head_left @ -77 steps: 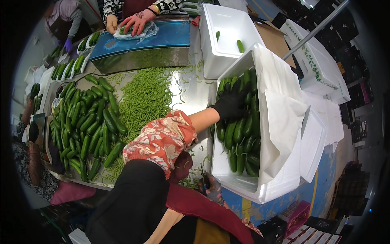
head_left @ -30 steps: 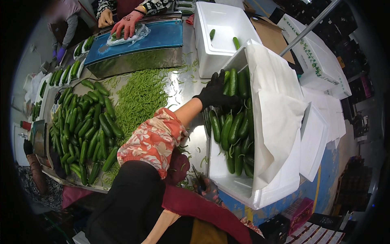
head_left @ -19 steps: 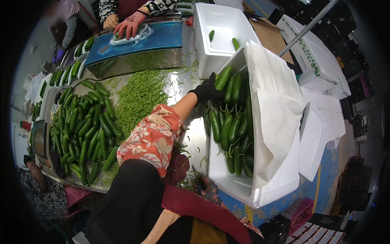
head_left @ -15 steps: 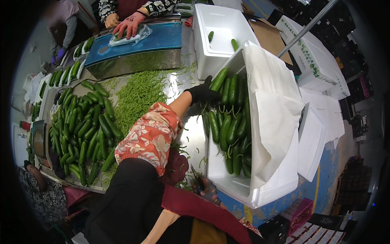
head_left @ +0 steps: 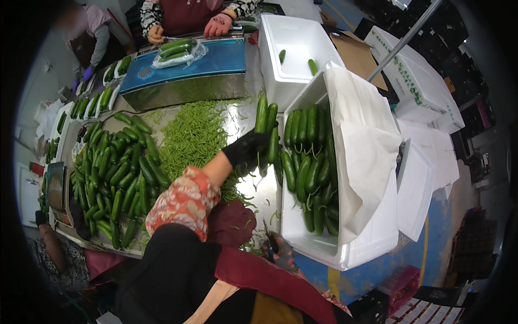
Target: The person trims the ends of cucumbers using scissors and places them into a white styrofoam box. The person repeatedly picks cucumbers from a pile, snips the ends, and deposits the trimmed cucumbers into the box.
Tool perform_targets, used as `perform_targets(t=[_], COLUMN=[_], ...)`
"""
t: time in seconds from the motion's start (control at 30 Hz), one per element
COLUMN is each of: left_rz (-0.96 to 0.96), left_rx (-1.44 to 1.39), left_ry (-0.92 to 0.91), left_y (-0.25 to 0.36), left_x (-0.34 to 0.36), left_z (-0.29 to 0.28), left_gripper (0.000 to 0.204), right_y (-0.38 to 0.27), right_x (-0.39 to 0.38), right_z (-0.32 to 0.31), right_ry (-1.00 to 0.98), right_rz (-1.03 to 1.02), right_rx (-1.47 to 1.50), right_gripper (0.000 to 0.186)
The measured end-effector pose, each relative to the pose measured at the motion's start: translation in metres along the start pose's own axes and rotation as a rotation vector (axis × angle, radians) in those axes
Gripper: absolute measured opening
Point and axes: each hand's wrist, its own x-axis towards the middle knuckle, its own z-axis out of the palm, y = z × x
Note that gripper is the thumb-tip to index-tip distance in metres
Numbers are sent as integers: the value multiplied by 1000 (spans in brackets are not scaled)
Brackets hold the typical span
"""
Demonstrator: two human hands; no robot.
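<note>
My left hand (head_left: 248, 148) in a black glove is closed around several cucumbers (head_left: 261, 116), held over the steel table (head_left: 267, 200) just left of a lined foam box (head_left: 350, 256) full of cucumbers. My right hand (head_left: 278, 248), low beside that box in a dark patterned glove, grips a dark scissor-like tool (head_left: 268, 235). A cucumber heap (head_left: 110, 189) covers the left of the table, beside many small, thin green pieces (head_left: 189, 132). A maroon cloth (head_left: 226, 218) lies under my left forearm.
A co-worker (head_left: 183, 16) stands behind a blue-topped machine (head_left: 135, 75) bearing wrapped cucumbers (head_left: 175, 51). Another (head_left: 91, 43) works at upper left near cucumber trays. A second foam box (head_left: 275, 81), a metal pole (head_left: 404, 40), white cartons (head_left: 410, 75) and a leaning lid (head_left: 410, 189) occupy the right.
My left hand has drawn leftward out of the box with cucumbers in it. The co-worker's pink-gloved hand has lifted off the wrapped pack and moved right.
</note>
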Motion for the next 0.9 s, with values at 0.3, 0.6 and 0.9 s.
perform_targets(t=[0.3,0.6,0.9], left_rz=[680,420,326], left_rx=[1377,-368,-710], left_ry=[114,189,346], left_y=[-8,-31,-40], left_x=[-123,-184,-207], left_z=[96,119,99], left_gripper=[66,54,39], right_y=[-46,-40,-83], right_x=[9,35,55], right_z=[7,27,51], right_ry=[-75,-38,466], right_rz=[-20,-48,-871], right_rx=[597,787,-693], right_gripper=[52,41,39])
